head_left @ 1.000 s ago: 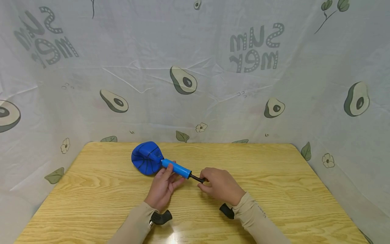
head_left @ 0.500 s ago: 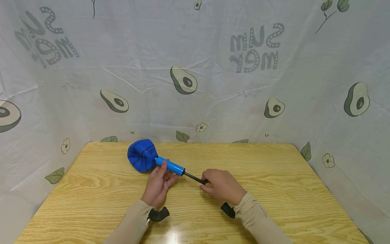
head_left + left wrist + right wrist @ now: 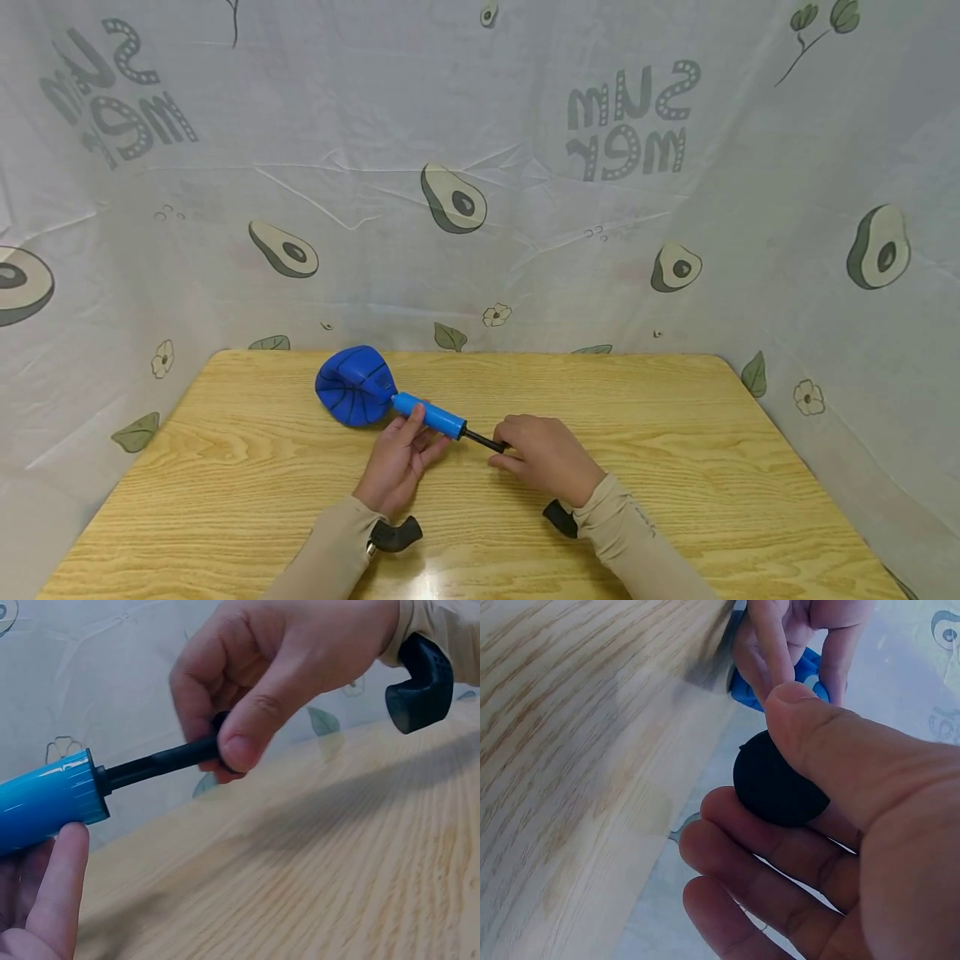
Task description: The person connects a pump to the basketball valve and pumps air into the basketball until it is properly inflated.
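Hands are seen at the middle of a wooden table [image 3: 675,467], both busy with a small blue pump [image 3: 429,416]. The pump's blue barrel is held by the left hand [image 3: 397,467], with the fingers curled round it from below and the thumb laid along its side; in the left wrist view one fingertip [image 3: 64,870] is seen pressed against the barrel's ribbed end. A black rod [image 3: 161,763] is drawn partly out of that end, and its round black knob [image 3: 778,780] is pinched by the right hand [image 3: 546,457] between the thumb and the curled fingers. The pump is held slanted just above the table, its far end joined to a blue ball [image 3: 354,387], limp and marked with black lines, which lies on the table near the far edge, to the left of centre. Beige sleeves [image 3: 633,542] are worn on both arms, and a black mount [image 3: 395,535] is seen at each wrist. A pale curtain [image 3: 480,167] printed with avocados, leaves and lettering is hung behind and beside the table.
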`<action>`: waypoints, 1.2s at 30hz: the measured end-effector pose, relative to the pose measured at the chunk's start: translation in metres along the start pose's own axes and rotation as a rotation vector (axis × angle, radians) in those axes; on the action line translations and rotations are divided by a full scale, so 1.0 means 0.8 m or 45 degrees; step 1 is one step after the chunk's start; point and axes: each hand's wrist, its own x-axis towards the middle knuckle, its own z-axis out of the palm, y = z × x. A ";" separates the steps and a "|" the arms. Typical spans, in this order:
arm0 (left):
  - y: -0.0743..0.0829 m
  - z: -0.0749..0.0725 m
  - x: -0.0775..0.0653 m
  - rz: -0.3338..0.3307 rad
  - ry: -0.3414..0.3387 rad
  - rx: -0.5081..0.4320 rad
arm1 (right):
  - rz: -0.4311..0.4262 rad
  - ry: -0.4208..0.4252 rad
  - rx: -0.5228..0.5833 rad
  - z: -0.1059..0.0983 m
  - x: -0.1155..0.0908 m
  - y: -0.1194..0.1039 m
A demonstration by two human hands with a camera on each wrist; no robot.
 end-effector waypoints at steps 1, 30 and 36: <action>-0.001 0.001 -0.001 -0.007 -0.008 0.001 | -0.001 -0.001 -0.003 0.000 0.000 0.000; -0.012 0.015 -0.011 -0.007 -0.093 0.022 | 0.049 0.011 0.064 0.002 0.001 -0.007; -0.006 0.006 -0.004 0.026 -0.029 -0.049 | 0.069 0.002 0.067 -0.002 0.000 -0.006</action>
